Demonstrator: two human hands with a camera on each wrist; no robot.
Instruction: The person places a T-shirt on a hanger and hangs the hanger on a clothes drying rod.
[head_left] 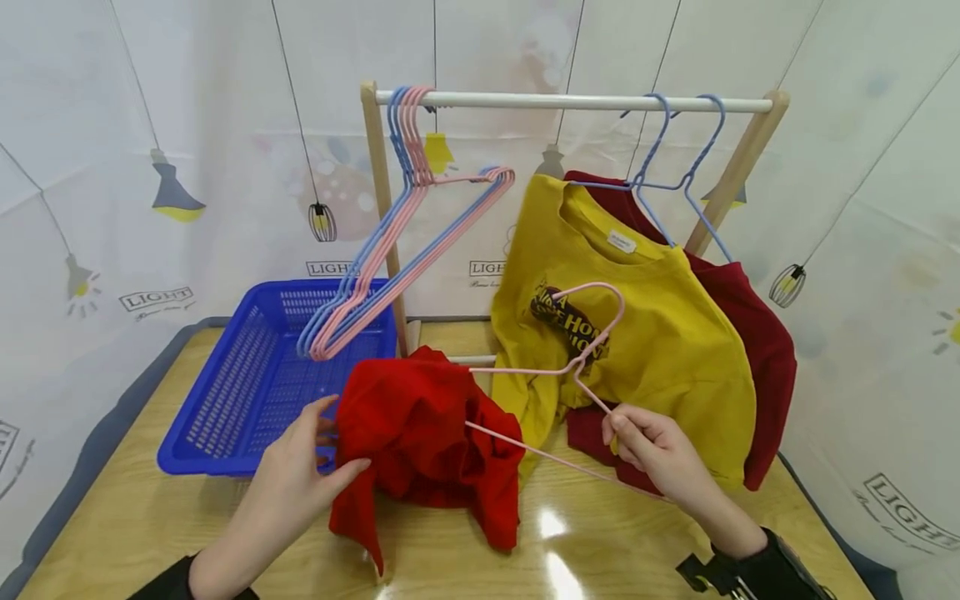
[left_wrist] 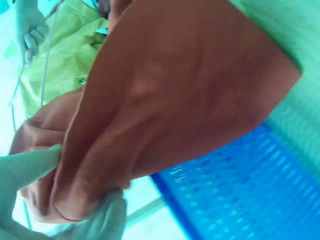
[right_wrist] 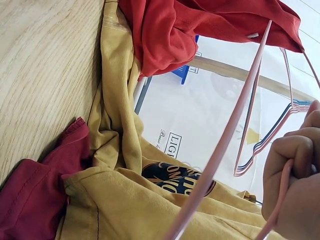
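Note:
My right hand (head_left: 654, 450) grips a pink clothes hanger (head_left: 619, 310) by its right arm, its hook pointing up. The hanger's left end runs into a bunched red garment (head_left: 420, 429), whose loose parts droop over the table. At the garment's left side is my left hand (head_left: 296, 467), thumb on the front and fingers round the back. In the left wrist view the cloth (left_wrist: 165, 90), tinted brown, lies between that thumb and the fingers. The right wrist view shows fingers curled round the pink hanger (right_wrist: 220, 155), with the red cloth (right_wrist: 170, 35) at its far end.
A white-railed rack (head_left: 525, 101) carries several blue and pink hangers (head_left: 375, 242) at its left. A yellow sweatshirt (head_left: 637, 333) and a dark red garment (head_left: 768, 358) hang at its right on blue hangers. A blue basket (head_left: 197, 392) stands on the table at the left.

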